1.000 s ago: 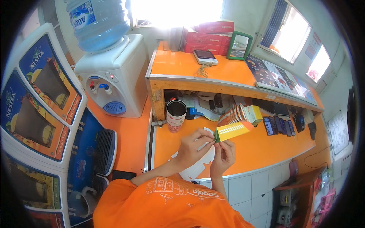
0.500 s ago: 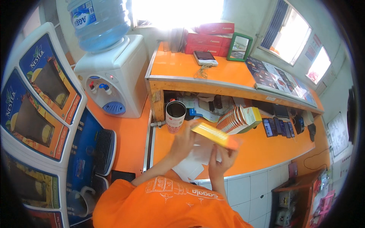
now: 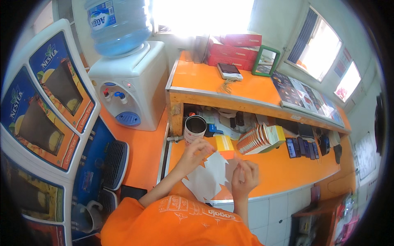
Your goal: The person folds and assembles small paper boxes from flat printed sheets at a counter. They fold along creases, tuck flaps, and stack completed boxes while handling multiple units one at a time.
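A small yellow and orange carton (image 3: 224,146) is between my two hands, above the orange counter, its bright printed side facing me. At its left edge are the curled fingers of my left hand (image 3: 194,156), closed on it. My right hand (image 3: 245,176) is closed too, fingertips pinched at the carton's lower right corner. Below and between the hands lie white paper pieces (image 3: 210,177) with jagged edges. Just beyond my left hand stands a tall white and pink cup (image 3: 195,127). To the right of the carton lies a row of flat folded cartons (image 3: 260,140).
A raised shelf (image 3: 221,84) runs along the back with red boxes (image 3: 234,52), a scale-like device (image 3: 230,71) and a green-framed mirror (image 3: 266,61). Several phones (image 3: 301,147) lie at the right. A water dispenser (image 3: 129,86) and drink machine (image 3: 49,98) stand at the left.
The carton has turned from lying slantwise between my hands to showing its yellow and orange side. My hands have shifted a little lower, and more of the white paper shows.
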`<state>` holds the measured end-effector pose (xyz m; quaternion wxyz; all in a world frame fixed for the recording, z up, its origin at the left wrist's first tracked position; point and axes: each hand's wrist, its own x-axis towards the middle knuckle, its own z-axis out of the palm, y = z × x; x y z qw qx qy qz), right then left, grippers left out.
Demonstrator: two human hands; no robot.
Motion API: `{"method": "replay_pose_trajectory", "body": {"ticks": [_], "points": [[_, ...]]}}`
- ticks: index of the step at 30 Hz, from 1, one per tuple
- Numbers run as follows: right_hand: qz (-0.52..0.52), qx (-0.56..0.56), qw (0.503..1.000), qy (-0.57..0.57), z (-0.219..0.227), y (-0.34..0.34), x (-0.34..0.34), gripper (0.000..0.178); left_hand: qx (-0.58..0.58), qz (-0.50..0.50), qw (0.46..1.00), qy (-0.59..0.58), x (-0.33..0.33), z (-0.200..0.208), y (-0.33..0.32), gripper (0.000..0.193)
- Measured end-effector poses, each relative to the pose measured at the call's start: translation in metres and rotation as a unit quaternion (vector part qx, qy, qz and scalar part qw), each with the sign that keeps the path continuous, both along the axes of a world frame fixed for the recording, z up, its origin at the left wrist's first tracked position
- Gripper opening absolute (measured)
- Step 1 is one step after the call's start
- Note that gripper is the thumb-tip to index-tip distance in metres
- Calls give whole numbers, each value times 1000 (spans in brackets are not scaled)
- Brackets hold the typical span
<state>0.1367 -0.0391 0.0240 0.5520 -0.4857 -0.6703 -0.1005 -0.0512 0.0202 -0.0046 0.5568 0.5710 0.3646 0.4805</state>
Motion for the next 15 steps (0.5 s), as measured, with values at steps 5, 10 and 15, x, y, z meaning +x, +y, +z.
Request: {"method": "replay_pose_trajectory", "body": {"ticks": [5, 10, 15], "points": [[20, -8, 1000, -14, -5, -1, -11, 30, 118, 27, 990, 68, 9, -2, -1, 30], [9, -58, 995, 78, -14, -3, -16, 18, 68, 79, 994, 38, 25, -4, -7, 29], [38, -109, 971, 208, -18, 1, -14, 7, 276, 196, 936, 99, 45, -3, -17, 21]]}}
